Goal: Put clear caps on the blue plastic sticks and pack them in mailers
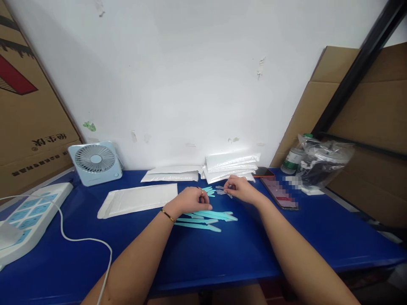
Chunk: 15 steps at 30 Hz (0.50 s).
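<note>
My left hand (pixel 189 200) rests on the blue table (pixel 222 258), fingers curled over the ends of several teal plastic sticks (pixel 208 191). More teal sticks (pixel 206 219) lie in a loose pile just in front of it. My right hand (pixel 241 188) pinches a small clear plastic piece (pixel 222 192) at its fingertips, close to the left hand. A gold bracelet sits on my left wrist.
A flat white padded mailer (pixel 138 200) lies left of my hands; two stacks of white mailers (pixel 230 166) stand by the wall. A phone (pixel 280 192), a bagged bundle (pixel 321 163) and a bottle are at right. A small fan (pixel 95 163) and a power strip (pixel 28 216) are at left.
</note>
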Tool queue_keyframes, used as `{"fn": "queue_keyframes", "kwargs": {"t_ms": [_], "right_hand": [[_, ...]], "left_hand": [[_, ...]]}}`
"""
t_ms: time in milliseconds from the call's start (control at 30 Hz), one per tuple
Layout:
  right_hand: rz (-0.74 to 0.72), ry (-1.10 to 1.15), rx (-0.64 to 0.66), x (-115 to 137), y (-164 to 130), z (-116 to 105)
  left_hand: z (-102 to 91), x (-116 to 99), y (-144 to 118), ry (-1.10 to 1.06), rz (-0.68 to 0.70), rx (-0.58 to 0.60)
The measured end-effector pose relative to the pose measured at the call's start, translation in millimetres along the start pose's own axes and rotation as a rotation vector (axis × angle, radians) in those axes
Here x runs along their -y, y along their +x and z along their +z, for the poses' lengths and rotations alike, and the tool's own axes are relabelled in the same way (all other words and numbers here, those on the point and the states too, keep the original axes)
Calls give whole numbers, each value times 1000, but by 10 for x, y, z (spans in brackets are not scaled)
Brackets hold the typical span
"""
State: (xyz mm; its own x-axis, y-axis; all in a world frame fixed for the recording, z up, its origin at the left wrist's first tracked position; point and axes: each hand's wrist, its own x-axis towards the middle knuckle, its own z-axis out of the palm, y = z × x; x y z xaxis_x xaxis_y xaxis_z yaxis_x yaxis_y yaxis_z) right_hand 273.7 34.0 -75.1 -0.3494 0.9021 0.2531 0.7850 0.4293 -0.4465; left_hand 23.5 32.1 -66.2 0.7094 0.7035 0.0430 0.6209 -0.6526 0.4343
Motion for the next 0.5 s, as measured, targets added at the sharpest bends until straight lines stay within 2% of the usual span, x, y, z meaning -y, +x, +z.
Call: {"fn": "queue_keyframes", "kwargs": {"t_ms": [100, 300, 367, 500], "right_hand": [[20, 61, 41, 27, -19, -41], [1, 303, 347, 83, -60, -88], [19, 369, 344, 91, -51, -48], [74, 374, 216, 3, -6, 51]], "left_hand": [[51, -82, 0, 3, -13, 81], [56, 71, 74, -39, -125, -66], [43, 128, 90, -51, -145, -103], [-10, 220, 78, 5, -179, -193]]}}
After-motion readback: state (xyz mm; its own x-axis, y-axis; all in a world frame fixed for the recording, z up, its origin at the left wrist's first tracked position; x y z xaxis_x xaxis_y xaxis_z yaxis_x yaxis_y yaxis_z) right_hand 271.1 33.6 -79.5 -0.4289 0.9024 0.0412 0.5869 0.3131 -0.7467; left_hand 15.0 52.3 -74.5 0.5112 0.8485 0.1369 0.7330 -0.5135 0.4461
